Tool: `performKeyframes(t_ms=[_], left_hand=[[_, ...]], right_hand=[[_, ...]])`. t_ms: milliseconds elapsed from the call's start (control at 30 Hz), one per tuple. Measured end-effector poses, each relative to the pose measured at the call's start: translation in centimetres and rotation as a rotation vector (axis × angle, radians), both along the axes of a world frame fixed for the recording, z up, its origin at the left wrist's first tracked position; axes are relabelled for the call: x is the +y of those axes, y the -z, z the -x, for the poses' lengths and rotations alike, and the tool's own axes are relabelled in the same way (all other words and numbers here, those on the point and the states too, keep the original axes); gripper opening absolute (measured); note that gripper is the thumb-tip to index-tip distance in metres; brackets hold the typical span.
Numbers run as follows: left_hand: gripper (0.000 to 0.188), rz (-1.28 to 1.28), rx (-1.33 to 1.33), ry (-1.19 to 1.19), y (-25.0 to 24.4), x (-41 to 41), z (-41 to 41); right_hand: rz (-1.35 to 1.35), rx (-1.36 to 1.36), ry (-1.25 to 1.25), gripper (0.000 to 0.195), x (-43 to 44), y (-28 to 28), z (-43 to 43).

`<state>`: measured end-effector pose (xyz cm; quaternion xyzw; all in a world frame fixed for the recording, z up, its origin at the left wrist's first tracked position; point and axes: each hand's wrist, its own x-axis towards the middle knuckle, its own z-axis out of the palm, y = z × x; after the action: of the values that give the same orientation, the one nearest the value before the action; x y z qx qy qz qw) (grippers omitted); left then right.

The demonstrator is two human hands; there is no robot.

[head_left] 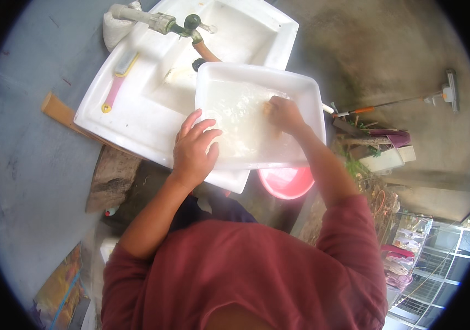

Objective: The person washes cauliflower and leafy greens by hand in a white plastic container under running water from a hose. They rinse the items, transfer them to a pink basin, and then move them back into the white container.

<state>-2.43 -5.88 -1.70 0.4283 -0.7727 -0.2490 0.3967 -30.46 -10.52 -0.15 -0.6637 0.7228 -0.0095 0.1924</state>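
Observation:
A white rectangular plastic basin (259,71) sits tilted across a white ceramic sink (136,123), with cloudy, rippling water in it. My right hand (286,115) is closed in a fist inside the basin, around a small tan pad (267,109); its material cannot be made out. Over the basin's left rim lies my left hand (195,144), fingers spread and bent, palm hidden. A pink-handled brush (115,88) rests on the sink's left ledge. Above the sink bowl, a tap (191,31) carries a brown hose (206,51) that runs down behind the basin.
A pink bowl (286,183) stands below the basin's near right corner. A white sack (117,29) is beside the pipe. Wooden boards (113,177) support the sink at left. To the right are a long-handled squeegee (400,101) and a pile of wood and branches (363,140).

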Motion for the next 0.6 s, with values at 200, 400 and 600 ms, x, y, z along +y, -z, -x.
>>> performKeyframes(t_ms=[200, 400, 600], left_hand=[[0.029, -0.002, 0.022, -0.013, -0.4, 0.1, 0.3], [0.03, -0.005, 0.007, -0.002, -0.3, 0.1, 0.3], [0.028, 0.016, -0.019, -0.011, -0.3, 0.0, 0.4]], right_hand=[[0.243, -0.911, 0.182, 0.019, 2.5, -1.4, 1.8], [0.303, -1.943, 0.655, 0.026, 3.8, -2.8, 0.5], [0.338, -1.621, 0.911, 0.026, 3.2, -4.3, -1.3]])
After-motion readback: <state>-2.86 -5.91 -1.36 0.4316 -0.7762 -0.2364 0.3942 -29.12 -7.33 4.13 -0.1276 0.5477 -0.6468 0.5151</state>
